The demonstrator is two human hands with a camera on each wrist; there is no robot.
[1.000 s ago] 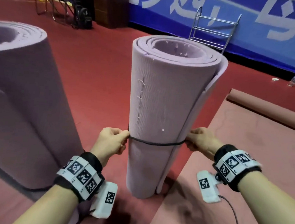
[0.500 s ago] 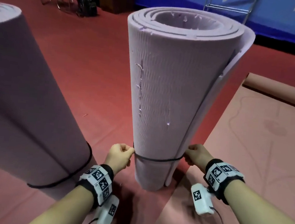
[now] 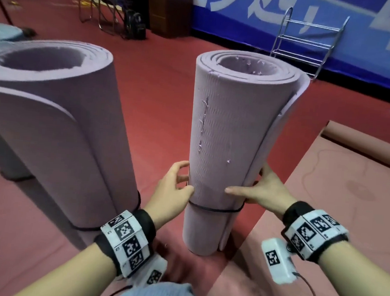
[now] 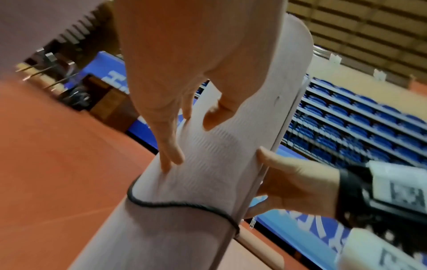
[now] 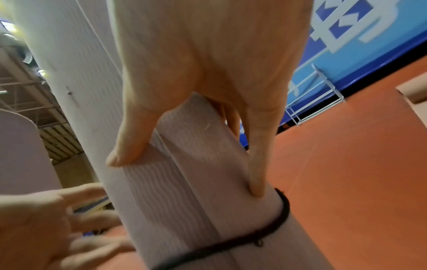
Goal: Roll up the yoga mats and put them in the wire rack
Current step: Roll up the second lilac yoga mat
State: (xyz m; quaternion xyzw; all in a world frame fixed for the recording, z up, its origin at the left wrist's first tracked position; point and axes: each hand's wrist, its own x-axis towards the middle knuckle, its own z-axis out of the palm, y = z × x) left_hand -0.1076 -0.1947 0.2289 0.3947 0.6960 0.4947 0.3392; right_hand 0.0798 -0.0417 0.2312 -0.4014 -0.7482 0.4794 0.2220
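A rolled purple yoga mat (image 3: 232, 132) stands upright on the red floor in front of me. A black elastic band (image 3: 214, 209) circles its lower part. My left hand (image 3: 183, 177) clasps the roll's left side just above the band, thumb on the front. My right hand (image 3: 248, 184) grips the right side over the loose outer flap, thumb lying across the front and fingers behind. The wrist views show the same holds: left hand (image 4: 189, 144), right hand (image 5: 182, 178), band (image 5: 231, 243). The wire rack (image 3: 307, 42) stands far off against the blue wall.
A second rolled purple mat (image 3: 62, 125) with its own band stands close on my left. A pink mat (image 3: 335, 217) lies flat on the floor at right, its far end rolled. Chairs and a black bag (image 3: 135, 25) stand at the back left.
Both hands pulled the band down the roll, then let it go and moved up onto the mat above it. The band now stays round the lower part.
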